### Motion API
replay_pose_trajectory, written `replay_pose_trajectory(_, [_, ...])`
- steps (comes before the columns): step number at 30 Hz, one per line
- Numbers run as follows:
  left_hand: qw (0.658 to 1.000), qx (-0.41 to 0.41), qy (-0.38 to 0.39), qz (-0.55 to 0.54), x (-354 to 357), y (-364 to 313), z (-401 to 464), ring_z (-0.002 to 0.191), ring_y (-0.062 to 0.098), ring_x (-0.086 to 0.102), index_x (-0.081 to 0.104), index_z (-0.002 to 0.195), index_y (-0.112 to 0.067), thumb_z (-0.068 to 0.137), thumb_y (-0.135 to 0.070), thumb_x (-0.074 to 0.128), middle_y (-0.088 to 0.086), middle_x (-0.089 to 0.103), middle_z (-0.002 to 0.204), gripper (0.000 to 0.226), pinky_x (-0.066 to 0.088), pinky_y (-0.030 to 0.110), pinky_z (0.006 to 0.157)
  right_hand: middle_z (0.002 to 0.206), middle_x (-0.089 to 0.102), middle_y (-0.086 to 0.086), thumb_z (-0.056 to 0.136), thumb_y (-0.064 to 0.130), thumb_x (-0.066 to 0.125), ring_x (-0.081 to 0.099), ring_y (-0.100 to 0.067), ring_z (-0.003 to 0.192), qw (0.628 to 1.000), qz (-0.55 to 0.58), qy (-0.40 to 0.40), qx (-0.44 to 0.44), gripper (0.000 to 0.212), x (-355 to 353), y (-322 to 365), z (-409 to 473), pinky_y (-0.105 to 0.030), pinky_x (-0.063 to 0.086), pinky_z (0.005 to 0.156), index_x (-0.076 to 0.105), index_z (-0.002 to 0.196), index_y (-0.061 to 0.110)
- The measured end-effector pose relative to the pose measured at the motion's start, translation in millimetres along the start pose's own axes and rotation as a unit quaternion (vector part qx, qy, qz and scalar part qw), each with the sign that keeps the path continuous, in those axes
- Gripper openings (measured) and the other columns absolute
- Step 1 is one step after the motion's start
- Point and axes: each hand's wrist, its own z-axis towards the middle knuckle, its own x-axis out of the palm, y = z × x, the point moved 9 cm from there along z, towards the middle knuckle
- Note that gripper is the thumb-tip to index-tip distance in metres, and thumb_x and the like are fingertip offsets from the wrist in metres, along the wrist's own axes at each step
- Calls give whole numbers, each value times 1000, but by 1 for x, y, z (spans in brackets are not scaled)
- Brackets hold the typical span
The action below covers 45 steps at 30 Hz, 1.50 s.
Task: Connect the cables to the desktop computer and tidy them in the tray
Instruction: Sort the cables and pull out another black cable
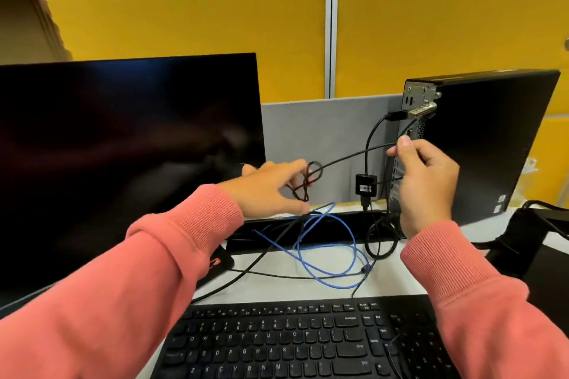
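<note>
A black desktop tower (480,144) stands at the right with its rear ports turned toward me. My right hand (428,181) pinches a thin black cable (354,154) close to the ports. The cable runs left to a small coiled loop (309,181), which my left hand (271,191) holds with curled fingers. A black adapter (365,184) hangs from a plug in the tower's upper rear. A blue cable (326,246) lies in loose loops on the white desk and over the black cable tray (332,229) behind it.
A dark monitor (123,163) fills the left. A black keyboard (295,338) lies at the front edge. More black cables cross the desk between them. A grey divider (323,144) and yellow partition panels stand behind. A black monitor arm (529,234) sits at the right.
</note>
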Motion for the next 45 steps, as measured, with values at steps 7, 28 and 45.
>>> replay_pose_trajectory(7, [991,36,-68,-107,-21,10,-9,98,28,68,77,102,-22,103,-26,61,5,76,96,17,52,42,94,47,47,19,97,36,60,41,0,45,994,-29,-53,93,32,-29,-34,4,-15,39,48,72,71,21])
replay_pose_trajectory(28, [979,160,-44,-116,-45,-56,-14,91,29,65,75,101,-14,103,-26,55,7,72,92,24,52,44,90,108,67,18,82,29,76,61,-3,110,841,-206,435,-248,43,105,87,-61,-43,45,100,59,122,34])
replay_pose_trajectory(45, [985,22,-37,-164,-21,28,-15,79,23,54,81,95,-33,92,-75,45,30,61,86,55,37,38,86,65,48,1,79,18,83,44,-13,64,941,-55,335,-3,28,64,25,-22,-32,41,64,58,75,6])
